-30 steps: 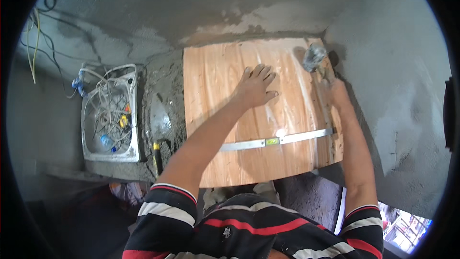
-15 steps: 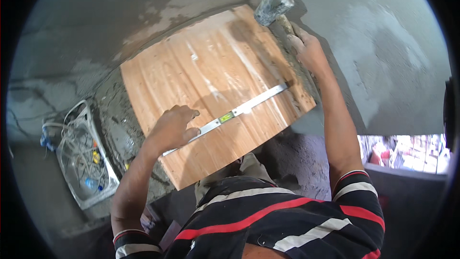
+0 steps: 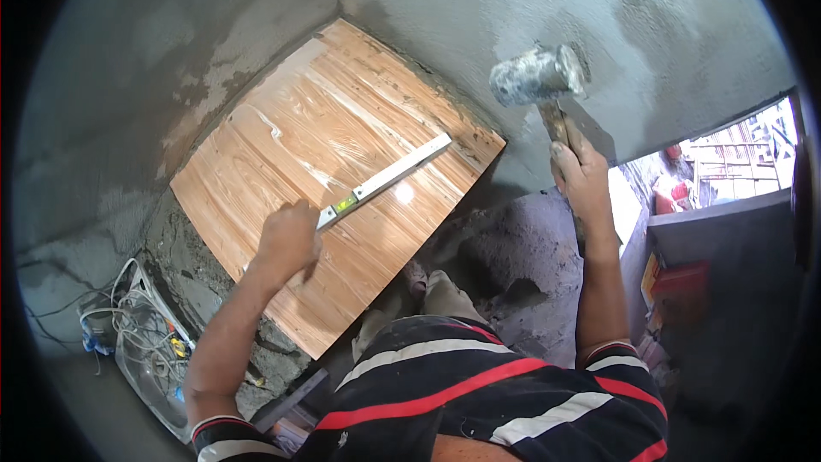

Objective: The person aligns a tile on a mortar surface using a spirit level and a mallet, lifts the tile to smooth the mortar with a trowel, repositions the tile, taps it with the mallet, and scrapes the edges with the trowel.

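- Mallet (image 3: 539,75) swung clear of the tile (image 3: 316,158), upper right, right hand (image 3: 586,180) gripping it; tapping seems paused.
- Left hand (image 3: 289,241) now clasps the level (image 3: 393,176), near centre.

We hold a grey-smeared mallet (image 3: 539,75) clear of the wood-patterned slab (image 3: 256,175), where a silver level (image 3: 395,173) lies slantwise.

slab (image 3: 316,145): glossy, wood-grained | level (image 3: 386,178): smooth metal | wall (image 3: 445,8): matt, rough cement

Looks like an unfinished room under construction, judging by bare cement walls (image 3: 428,8), grey mortar (image 3: 186,246) beside a wood-patterned slab (image 3: 359,103), a mallet (image 3: 537,77), and cables (image 3: 141,325) heaped in a sink (image 3: 161,393).
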`<state>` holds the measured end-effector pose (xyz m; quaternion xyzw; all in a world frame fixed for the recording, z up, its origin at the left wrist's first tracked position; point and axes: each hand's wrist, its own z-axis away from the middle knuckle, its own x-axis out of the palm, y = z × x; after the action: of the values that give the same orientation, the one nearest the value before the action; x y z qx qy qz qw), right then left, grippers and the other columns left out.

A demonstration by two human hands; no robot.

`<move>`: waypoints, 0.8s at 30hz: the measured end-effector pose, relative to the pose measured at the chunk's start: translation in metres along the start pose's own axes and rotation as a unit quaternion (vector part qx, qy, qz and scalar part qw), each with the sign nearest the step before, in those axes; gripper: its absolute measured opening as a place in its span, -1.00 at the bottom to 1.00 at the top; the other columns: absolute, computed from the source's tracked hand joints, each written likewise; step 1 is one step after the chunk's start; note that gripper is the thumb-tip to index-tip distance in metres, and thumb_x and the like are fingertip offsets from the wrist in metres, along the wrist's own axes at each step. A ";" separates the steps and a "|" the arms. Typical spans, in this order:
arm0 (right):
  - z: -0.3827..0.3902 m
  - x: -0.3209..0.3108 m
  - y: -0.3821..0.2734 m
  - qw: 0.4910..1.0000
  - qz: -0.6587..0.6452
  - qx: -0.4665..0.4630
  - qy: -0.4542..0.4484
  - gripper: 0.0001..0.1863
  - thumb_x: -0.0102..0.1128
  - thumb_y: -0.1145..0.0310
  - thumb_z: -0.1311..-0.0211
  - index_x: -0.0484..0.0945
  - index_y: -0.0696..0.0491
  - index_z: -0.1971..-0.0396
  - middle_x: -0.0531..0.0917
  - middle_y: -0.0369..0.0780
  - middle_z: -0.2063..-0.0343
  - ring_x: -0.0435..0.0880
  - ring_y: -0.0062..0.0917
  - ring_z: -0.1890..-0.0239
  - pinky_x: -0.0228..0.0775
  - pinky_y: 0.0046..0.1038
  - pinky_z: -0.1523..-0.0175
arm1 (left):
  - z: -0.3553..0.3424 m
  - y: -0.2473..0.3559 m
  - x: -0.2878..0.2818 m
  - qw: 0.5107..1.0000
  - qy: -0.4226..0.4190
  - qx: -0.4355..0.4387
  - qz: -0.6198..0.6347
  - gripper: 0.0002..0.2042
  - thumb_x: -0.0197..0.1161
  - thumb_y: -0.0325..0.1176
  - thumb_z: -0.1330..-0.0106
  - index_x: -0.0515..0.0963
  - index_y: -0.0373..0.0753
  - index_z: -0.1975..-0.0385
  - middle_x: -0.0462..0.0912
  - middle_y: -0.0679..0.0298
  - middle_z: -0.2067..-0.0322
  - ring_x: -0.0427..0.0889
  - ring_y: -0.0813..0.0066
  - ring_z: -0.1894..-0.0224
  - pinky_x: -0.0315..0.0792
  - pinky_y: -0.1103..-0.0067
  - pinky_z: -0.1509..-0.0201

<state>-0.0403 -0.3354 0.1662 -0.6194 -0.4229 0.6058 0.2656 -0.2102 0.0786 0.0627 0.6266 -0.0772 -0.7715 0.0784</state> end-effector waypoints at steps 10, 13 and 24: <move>0.083 -0.042 0.014 0.997 0.031 0.054 0.044 -0.54 0.14 0.35 -0.45 0.52 0.20 -0.28 0.47 -0.40 0.52 0.37 -0.75 0.57 0.25 -0.59 0.45 | -0.156 -0.047 -0.051 0.953 0.102 0.265 -0.108 -0.89 0.31 -0.55 -0.11 0.63 -0.22 0.36 0.62 0.15 0.25 0.65 0.05 0.10 0.60 0.26 0.02; 0.102 -0.047 0.026 0.990 0.026 0.128 0.048 -0.52 0.14 0.34 -0.45 0.52 0.18 -0.30 0.48 -0.41 0.51 0.37 -0.76 0.57 0.24 -0.60 0.46 | -0.199 -0.045 -0.054 0.954 0.080 0.267 -0.115 -0.88 0.27 -0.59 -0.12 0.63 -0.24 0.38 0.63 0.15 0.24 0.64 0.07 0.07 0.59 0.28 -0.02; 0.123 -0.066 0.056 0.987 -0.014 0.155 0.041 -0.49 0.16 0.39 -0.49 0.46 0.14 -0.39 0.49 -0.43 0.49 0.38 -0.78 0.56 0.24 -0.62 0.46 | -0.256 -0.040 -0.052 0.969 0.077 0.206 -0.114 -0.84 0.24 -0.63 -0.18 0.65 -0.27 0.29 0.66 0.14 0.18 0.64 0.09 -0.01 0.57 0.28 -0.05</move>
<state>-0.1428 -0.4412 0.1386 -0.5890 -0.3209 0.6344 0.3842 0.0497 0.1236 0.0520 0.6913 -0.1563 -0.6925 -0.1349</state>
